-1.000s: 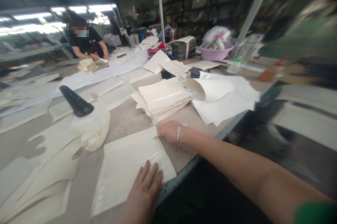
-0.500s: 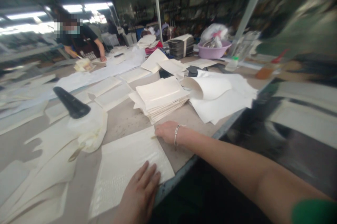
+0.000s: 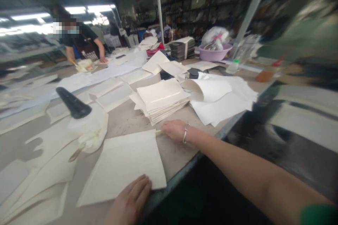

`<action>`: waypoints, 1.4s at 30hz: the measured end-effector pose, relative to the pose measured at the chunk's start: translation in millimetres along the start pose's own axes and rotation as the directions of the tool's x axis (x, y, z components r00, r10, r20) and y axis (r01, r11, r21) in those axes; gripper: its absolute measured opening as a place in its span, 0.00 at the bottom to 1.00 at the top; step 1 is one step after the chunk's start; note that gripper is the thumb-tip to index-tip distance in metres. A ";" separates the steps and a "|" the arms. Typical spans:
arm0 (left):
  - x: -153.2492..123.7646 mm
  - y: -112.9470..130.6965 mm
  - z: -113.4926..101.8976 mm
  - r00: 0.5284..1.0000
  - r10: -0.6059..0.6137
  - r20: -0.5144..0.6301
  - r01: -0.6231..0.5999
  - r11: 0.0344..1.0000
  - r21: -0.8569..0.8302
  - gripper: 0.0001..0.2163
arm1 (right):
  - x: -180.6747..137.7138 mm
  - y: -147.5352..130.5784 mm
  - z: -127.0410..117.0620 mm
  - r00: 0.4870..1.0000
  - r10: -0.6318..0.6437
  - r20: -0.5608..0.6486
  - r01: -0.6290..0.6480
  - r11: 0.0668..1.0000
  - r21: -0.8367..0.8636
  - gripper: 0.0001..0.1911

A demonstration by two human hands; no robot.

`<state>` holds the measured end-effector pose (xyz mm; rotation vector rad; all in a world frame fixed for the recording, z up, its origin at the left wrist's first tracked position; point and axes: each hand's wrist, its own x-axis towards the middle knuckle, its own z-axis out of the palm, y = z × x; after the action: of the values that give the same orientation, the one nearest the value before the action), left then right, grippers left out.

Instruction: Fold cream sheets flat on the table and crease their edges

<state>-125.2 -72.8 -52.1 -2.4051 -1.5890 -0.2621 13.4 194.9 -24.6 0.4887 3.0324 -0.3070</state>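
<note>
A cream rectangular sheet (image 3: 126, 165) lies near the table's front edge, its surface looking smooth. My left hand (image 3: 133, 197) rests flat on its near edge, fingers stretched out together. At the sheet's far right corner, my right hand (image 3: 173, 130), with a bracelet on the wrist, is closed around a thin pale stick (image 3: 158, 132); most of the stick is hidden in the fingers. Just beyond that hand sits a stack of cream pieces (image 3: 161, 94).
White rolled sheets (image 3: 221, 94) lie right of the stack. On the left, a dark-handled tool (image 3: 74, 103) rests on a glue-smeared pale piece (image 3: 91, 138), among loose cream sheets (image 3: 52, 158). Farther back are a purple basin (image 3: 215, 54), a green-capped bottle (image 3: 232, 66) and a co-worker (image 3: 84, 42).
My right hand has moved slightly right, off the sheet's corner. My left hand has slid toward me and left. The sheet has shifted left, and its wrinkled surface now looks smooth.
</note>
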 end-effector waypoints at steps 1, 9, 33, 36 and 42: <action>-1.3 -1.4 -3.0 0.999 -0.020 0.031 0.021 1.000 -0.021 0.18 | -0.3 -1.3 0.3 1.000 -0.019 0.002 0.019 1.000 0.004 0.11; 7.5 7.0 -2.6 0.969 -0.184 0.165 0.195 0.980 -0.048 0.24 | 12.6 -17.0 8.2 0.992 -0.121 0.025 0.122 0.992 -0.029 0.08; 5.2 7.2 4.4 0.919 -0.233 0.318 0.253 0.967 -0.021 0.31 | 5.7 -31.2 -2.3 0.978 -0.192 0.086 0.199 0.977 -0.073 0.08; 4.1 7.6 5.6 0.917 -0.237 0.321 0.257 0.966 -0.018 0.31 | 5.8 -29.7 -1.5 0.980 -0.183 0.075 0.189 0.979 -0.077 0.08; 7.0 9.3 4.8 0.907 -0.236 0.349 0.255 0.967 -0.007 0.35 | 3.0 -30.5 -0.8 0.979 -0.199 0.051 0.203 0.976 -0.078 0.08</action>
<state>-113.8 -68.8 -55.7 -2.3856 -2.0678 0.0862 0.8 167.6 -18.3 0.1674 3.0411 -0.1965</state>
